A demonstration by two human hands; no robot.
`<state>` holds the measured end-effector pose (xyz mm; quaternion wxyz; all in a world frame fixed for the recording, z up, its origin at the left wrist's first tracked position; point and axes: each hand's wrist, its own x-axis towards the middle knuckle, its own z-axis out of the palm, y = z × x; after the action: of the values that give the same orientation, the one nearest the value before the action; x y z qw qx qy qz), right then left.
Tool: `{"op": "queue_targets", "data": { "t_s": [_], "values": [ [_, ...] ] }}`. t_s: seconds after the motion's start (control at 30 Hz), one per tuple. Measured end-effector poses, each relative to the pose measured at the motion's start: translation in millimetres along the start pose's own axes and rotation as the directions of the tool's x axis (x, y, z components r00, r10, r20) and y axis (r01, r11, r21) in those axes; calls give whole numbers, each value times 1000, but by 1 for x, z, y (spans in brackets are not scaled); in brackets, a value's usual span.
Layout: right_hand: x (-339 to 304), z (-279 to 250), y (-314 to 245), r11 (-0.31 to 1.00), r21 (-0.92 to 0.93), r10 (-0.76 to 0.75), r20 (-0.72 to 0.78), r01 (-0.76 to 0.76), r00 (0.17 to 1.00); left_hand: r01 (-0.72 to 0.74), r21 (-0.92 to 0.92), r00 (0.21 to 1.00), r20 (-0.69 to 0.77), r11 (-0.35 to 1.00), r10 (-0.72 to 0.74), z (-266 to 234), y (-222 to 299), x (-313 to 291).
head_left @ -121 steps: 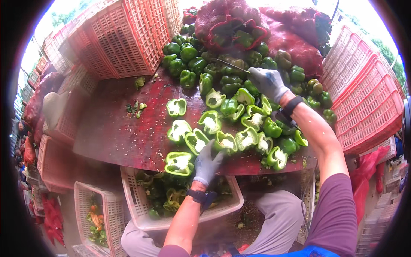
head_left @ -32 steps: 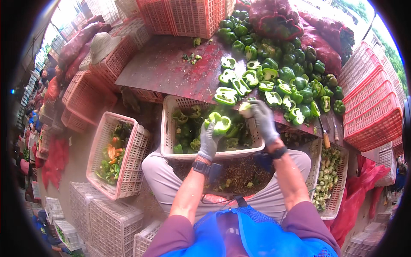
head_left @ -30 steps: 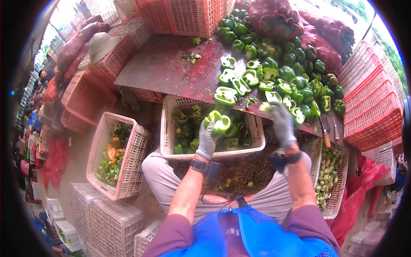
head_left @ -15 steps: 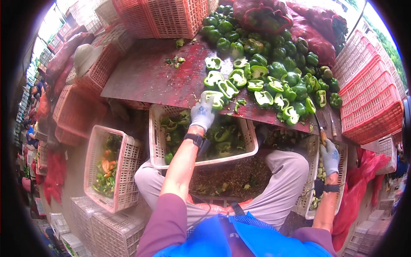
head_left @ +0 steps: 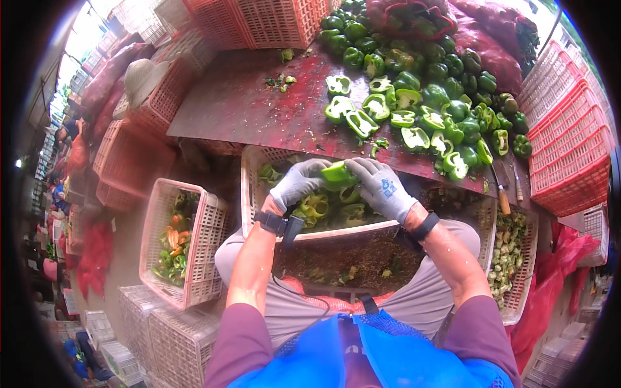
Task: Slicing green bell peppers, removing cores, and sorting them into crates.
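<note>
Between my two gloved hands is a green bell pepper half, held above a crate of cut green peppers at the table's near edge. My left hand grips it from the left, and my right hand closes on its other side. Several pepper halves, cut faces up, lie on the red-stained table just beyond. A heap of whole green peppers is behind them. At the table's right edge rests a knife with a wooden handle, and a second slim tool lies beside it.
A crate with green and orange pepper pieces stands tilted at my left. Another crate, full of pale cores, is at my right. Red crates are stacked at the table's right end, and mesh sacks lie behind the heap.
My right hand has left the knife at the table's right edge and come over to the pepper half. My left hand has lifted that half off the table, back over the crate.
</note>
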<state>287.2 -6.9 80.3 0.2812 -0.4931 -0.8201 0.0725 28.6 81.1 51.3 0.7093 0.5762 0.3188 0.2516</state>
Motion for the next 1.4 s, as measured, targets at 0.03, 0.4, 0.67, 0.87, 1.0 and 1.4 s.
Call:
{"op": "queue_targets", "data": {
  "t_s": [0.03,0.4,0.67,0.87,1.0,1.4],
  "values": [
    [-1,3,-2,999,50,8,25,-9,1000,-1,-4,1000,-4,1000,1,0,1,-8],
    [-6,-20,-23,920,386,-33,241,-65,970,-113,-66,972,198,991,124,10,1,-28],
    [-6,37,-52,989,-109,-104,-12,102,995,-48,-835,995,-87,548,-46,74,-91,-11],
    [-54,41,-30,989,143,42,24,-45,999,-169,-239,671,-739,956,-66,133,-92,4],
    [-72,28,-15,992,9,125,166,-128,978,-161,-46,655,-752,986,71,144,-110,19],
    [-59,55,-20,982,-4,187,26,-187,982,-232,44,670,-717,972,192,135,-85,13]
  ]
}}
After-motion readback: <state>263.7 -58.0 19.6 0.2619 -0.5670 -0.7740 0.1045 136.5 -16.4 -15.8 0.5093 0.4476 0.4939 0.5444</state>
